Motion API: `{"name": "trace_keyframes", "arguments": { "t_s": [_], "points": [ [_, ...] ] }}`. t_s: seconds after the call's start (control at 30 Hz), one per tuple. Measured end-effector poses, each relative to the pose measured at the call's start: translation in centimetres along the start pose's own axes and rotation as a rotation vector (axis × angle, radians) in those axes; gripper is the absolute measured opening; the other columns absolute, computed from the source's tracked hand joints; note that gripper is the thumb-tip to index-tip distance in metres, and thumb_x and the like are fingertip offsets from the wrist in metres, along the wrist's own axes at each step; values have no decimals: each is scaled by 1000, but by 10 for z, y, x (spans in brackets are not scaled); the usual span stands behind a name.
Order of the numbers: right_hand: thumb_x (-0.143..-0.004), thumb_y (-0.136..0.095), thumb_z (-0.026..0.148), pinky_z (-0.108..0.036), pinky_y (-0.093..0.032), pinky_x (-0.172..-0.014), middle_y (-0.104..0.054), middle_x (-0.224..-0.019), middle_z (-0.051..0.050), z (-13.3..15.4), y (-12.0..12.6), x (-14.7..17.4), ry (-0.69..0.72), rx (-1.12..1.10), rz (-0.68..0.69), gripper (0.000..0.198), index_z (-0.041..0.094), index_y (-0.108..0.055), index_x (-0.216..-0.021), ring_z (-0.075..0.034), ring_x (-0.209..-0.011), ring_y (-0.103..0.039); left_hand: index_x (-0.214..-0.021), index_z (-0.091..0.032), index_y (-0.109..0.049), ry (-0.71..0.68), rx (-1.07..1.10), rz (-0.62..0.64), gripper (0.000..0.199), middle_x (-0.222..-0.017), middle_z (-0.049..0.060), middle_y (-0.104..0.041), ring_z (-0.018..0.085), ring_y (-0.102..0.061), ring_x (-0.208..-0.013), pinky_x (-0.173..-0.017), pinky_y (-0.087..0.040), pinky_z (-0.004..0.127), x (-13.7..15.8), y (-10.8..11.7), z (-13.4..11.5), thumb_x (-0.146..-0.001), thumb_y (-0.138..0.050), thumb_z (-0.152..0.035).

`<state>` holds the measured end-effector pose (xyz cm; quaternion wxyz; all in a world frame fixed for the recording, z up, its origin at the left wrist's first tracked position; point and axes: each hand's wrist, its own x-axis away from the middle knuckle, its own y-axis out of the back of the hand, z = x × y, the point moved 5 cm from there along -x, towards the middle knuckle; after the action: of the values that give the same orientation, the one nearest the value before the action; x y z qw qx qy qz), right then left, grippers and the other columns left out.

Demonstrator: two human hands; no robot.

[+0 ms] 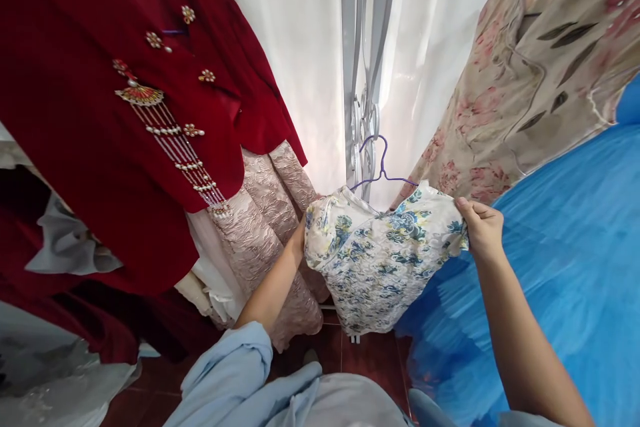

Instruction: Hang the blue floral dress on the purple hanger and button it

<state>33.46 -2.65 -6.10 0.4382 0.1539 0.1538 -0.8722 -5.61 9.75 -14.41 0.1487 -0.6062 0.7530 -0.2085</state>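
A white blouse (385, 260) with blue, green and yellow flowers hangs in front of me on a purple hanger (383, 163). My right hand (483, 223) grips the edge of its right-hand sleeve, thumb on top and fingers curled under. At the other side, my left hand (301, 235) reaches the puffed left-hand sleeve. The cloth covers its fingers, so their grip is hidden. Between my hands the blouse is spread wide, its lower part hanging down. A small white tag (355, 339) shows under its hem.
A dark red velvet jacket (215, 113) with beaded brooches hangs at left above a pink textured skirt (265, 233). At right are a beige floral dress (480, 113) and a blue tulle skirt (540, 267). Behind stand a grey metal frame (367, 33) and white curtains (295, 47).
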Motion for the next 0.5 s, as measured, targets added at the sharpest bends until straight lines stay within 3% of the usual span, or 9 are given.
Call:
{"name": "trace_keyframes", "arguments": {
  "t_s": [0.1,0.17,0.27,0.33,0.43,0.5],
  "points": [
    [-65,-86,55,-24,-29,-41,-47,-47,6,2,-1,1,-44,-101,-76,47,18,-59,-54,-8,-43,-37,-87,-16,-69,-173,-107,-69,49,-85,8,-74,25,-69,-94,-88,-53,34,-15,5,-33,-84,-63,-64],
    [-62,-88,51,-25,-33,-42,-52,-48,5,6,-1,-2,-75,-164,-143,43,17,-62,-57,-9,-44,-42,-85,-15,-69,-330,-316,-40,45,-85,6,-72,22,-66,-89,-82,-51,30,-14,-3,-58,-79,-70,-60],
    [-63,-90,40,-25,-39,-45,-59,-53,3,15,8,-7,-102,-242,-253,34,15,-67,-64,-10,-46,-47,-88,-15,-68,-555,-653,73,38,-85,4,-68,18,-60,-83,-75,-46,26,0,-34,-91,-82,-70,-53],
    [-68,-88,34,-24,-39,-45,-59,-54,3,22,23,-6,-90,-264,-309,28,16,-66,-64,-9,-46,-47,-83,-15,-66,-650,-760,160,41,-79,2,-63,16,-55,-77,-70,-43,25,10,-60,-106,-89,-62,-55],
    [-74,-83,34,-24,-37,-39,-57,-51,4,24,58,8,-92,-260,-318,28,19,-63,-62,-9,-41,-44,-68,-15,-56,-626,-777,347,49,-66,-1,-50,13,-46,-65,-61,-38,24,19,-95,-116,-92,-57,-58],
    [-69,-86,40,-24,-35,-35,-55,-48,4,19,89,23,-113,-254,-308,33,20,-61,-59,-9,-37,-43,-62,-15,-52,-485,-725,489,51,-61,-2,-46,11,-43,-60,-56,-35,23,22,-110,-109,-89,-61,-58]
  ]
}}
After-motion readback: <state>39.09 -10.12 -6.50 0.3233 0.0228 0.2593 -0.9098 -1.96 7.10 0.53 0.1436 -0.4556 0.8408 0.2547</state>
